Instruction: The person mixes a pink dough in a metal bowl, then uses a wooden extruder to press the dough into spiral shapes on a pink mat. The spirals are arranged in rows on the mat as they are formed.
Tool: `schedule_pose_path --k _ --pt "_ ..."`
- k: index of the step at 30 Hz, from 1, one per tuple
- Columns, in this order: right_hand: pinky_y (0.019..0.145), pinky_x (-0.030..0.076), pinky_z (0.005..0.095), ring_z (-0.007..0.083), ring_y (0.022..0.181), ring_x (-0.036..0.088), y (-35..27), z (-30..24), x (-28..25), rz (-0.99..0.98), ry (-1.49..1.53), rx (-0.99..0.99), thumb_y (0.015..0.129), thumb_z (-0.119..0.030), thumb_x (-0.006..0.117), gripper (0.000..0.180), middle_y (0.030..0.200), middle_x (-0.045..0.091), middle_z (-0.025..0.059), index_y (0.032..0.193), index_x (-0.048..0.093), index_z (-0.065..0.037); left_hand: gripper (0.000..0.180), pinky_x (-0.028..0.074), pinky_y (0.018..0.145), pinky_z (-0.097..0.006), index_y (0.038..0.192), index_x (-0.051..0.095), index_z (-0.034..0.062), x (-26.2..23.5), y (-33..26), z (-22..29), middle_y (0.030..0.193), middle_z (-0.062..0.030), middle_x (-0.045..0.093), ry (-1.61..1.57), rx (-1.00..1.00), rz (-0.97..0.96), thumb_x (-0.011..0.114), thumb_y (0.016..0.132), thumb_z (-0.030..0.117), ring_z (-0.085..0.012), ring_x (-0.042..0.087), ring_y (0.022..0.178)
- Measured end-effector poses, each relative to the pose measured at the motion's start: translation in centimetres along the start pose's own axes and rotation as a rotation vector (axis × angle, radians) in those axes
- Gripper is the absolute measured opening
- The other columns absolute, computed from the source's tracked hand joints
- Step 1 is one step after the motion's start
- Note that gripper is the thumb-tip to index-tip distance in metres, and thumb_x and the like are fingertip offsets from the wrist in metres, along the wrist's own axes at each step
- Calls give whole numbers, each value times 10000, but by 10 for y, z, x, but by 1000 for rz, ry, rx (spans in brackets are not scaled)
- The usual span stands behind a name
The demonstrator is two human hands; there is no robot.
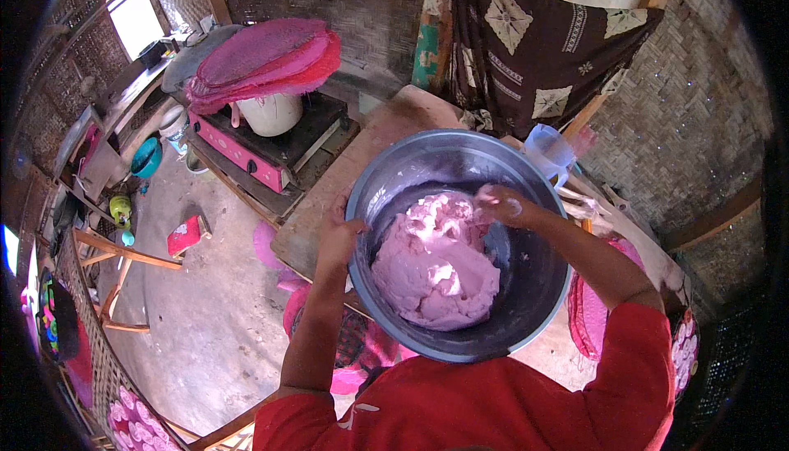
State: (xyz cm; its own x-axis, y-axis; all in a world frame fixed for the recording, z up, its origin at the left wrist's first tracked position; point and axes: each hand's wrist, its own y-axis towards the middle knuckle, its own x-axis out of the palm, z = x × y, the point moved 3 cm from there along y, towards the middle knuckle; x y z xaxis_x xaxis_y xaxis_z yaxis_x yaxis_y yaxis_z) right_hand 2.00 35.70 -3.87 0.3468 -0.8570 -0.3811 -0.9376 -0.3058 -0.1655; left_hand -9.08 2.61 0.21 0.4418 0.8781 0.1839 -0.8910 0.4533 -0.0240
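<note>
A large grey-blue basin (542, 303) is held up against my red shirt, over the edge of a wooden table. Inside it lies a big soft mass of pale pink dough (440, 266), lumpy and torn at the far end, smoother toward me. My left hand (339, 236) grips the basin's left rim, thumb over the edge. Reaching in from the right, my right hand (501, 206) is at the dough's far right side. Its fingers are curled against the dough, and pale smears show on the skin.
Left of the basin, a pink two-burner stove (246, 155) carries a white pot (271, 114) topped by stacked pink-red woven discs (263, 61). A translucent plastic jug (549, 151) stands beyond the basin's right rim. A low red stool (187, 236) sits on the floor.
</note>
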Motion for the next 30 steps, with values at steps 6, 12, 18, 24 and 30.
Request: schedule_pose_path --k 6,12,18,24,30 --pt "876 490 384 212 946 617 34 70 2 327 723 691 913 -577 525 582 1093 635 100 1120 600 -37 670 444 900 -302 1250 551 -15 -8 9 -14 1111 -137 621 166 41 87 552 581 8 -233 585 1036" --pt "903 485 386 209 1005 605 73 11 42 91 687 462 891 -604 528 620 1172 627 102 1189 587 -63 569 462 794 -335 1143 591 -44 -12 21 -6 1022 -183 626 535 130 69 582 593 104 -268 604 913" --pt "893 474 398 213 1031 583 29 -64 75 -256 159 324 908 -545 532 593 1192 605 136 1224 558 -44 550 463 762 -306 1138 580 -62 -10 11 -7 998 -135 639 204 126 99 543 596 23 -228 599 871" --pt "942 415 534 418 1180 463 -64 -114 143 -268 -933 96 733 -425 679 476 1268 447 269 1028 675 -51 737 458 837 -260 1296 502 -65 -1 13 -7 1163 -120 617 136 21 -42 520 560 -40 -222 604 994" --pt "741 496 506 360 1066 553 -11 -36 165 -88 -960 183 751 -152 565 291 1096 586 179 1034 627 -120 788 440 926 -263 1335 482 -41 5 8 -7 1232 -137 597 87 12 51 495 548 -68 -229 579 1125"
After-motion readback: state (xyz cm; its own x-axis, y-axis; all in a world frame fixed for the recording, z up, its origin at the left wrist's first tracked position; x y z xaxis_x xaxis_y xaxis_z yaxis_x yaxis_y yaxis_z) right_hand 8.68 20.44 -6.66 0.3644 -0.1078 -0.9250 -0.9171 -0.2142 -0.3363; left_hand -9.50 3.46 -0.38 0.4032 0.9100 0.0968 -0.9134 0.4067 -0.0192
